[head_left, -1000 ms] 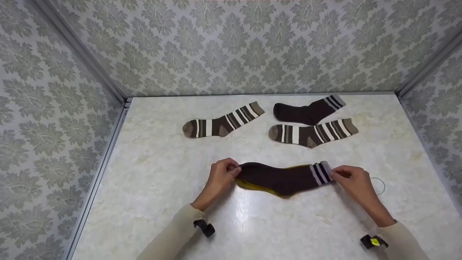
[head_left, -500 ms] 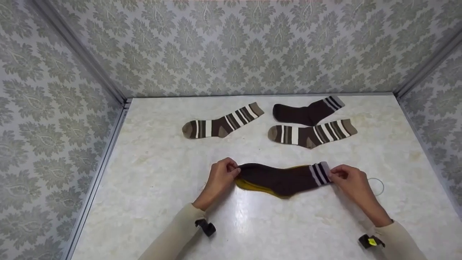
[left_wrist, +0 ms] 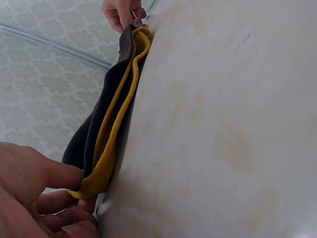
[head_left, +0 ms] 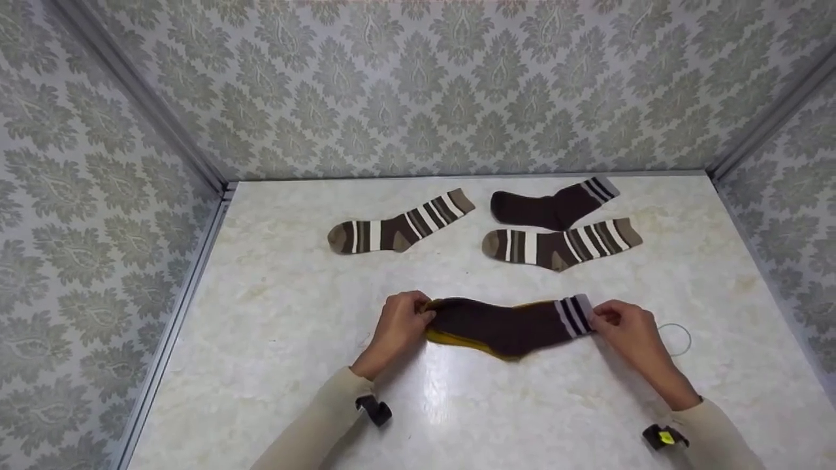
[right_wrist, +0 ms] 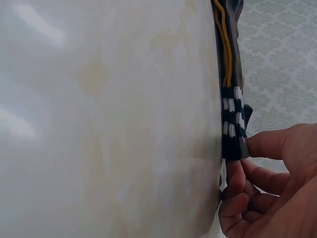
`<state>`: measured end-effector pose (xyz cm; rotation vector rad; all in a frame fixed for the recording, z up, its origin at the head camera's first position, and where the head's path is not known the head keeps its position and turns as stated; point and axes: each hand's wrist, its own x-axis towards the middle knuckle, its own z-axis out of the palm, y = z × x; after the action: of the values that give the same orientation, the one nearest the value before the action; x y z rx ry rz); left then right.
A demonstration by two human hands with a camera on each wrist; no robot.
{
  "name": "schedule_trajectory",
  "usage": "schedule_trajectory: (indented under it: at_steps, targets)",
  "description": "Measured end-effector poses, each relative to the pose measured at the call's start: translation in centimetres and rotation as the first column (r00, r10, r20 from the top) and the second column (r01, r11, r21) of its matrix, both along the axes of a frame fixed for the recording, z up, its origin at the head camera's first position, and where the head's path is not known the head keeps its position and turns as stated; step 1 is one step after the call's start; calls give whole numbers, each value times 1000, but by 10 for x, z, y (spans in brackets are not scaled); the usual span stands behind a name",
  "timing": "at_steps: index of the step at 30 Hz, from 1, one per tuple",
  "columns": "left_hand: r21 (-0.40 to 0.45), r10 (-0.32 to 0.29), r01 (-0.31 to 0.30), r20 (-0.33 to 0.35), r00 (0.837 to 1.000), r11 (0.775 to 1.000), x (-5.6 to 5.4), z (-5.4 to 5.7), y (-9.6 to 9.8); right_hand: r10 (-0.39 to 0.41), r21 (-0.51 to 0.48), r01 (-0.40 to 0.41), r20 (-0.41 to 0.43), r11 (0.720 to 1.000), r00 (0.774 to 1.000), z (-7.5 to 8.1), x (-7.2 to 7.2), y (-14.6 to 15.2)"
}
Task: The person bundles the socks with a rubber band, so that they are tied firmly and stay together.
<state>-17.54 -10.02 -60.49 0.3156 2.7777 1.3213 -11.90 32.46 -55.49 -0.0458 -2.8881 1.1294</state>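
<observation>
A dark brown sock (head_left: 503, 324) with a grey striped cuff lies over a yellow sock (head_left: 457, 341), whose edge shows below it and at the toe. My left hand (head_left: 400, 324) pinches the toe end of both; in the left wrist view the thumb presses the dark sock (left_wrist: 81, 144) and the yellow fabric (left_wrist: 106, 166) against the fingers. At the other end, my right hand (head_left: 630, 329) pinches the cuff between thumb and fingers. The right wrist view shows the layered cuffs (right_wrist: 232, 124), dark with white bands, at the fingertips.
Farther back lie two brown, white and olive striped socks, one at left (head_left: 398, 225) and one at right (head_left: 562, 245). Another dark sock with a grey cuff (head_left: 552, 202) touches the right striped one. A thin pale ring (head_left: 676, 339) lies beside my right hand.
My left fingers have shifted at the toe, and yellow fabric now shows beside the dark toe there. My right hand keeps its pinch on the cuff. The view has shifted slightly.
</observation>
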Motion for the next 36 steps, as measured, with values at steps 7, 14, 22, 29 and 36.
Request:
schedule_trajectory:
  at_steps: [7, 14, 22, 29, 36]
  targets:
    - [-17, 65, -65, -3, 998, 998, -13, -7, -1, 16, -5, -16, -23, 1000, 1000, -2, -7, -6]
    - [20, 35, -35, 6, 999, 999, -17, 8, 2, 22, 1, -22, -34, 1000, 999, 2, -12, 5]
    - [29, 56, -54, -55, 997, 998, -48, 1, 6, -12, -29, 10, -56, 1000, 998, 9, -35, 26]
    - [52, 45, -40, -111, 993, 998, -73, -6, 19, -70, -24, 68, -97, 997, 993, 14, -63, 42]
    - [95, 49, -35, -141, 989, 995, -93, 5, 42, -122, -62, 114, -133, 992, 984, 17, -93, 53]
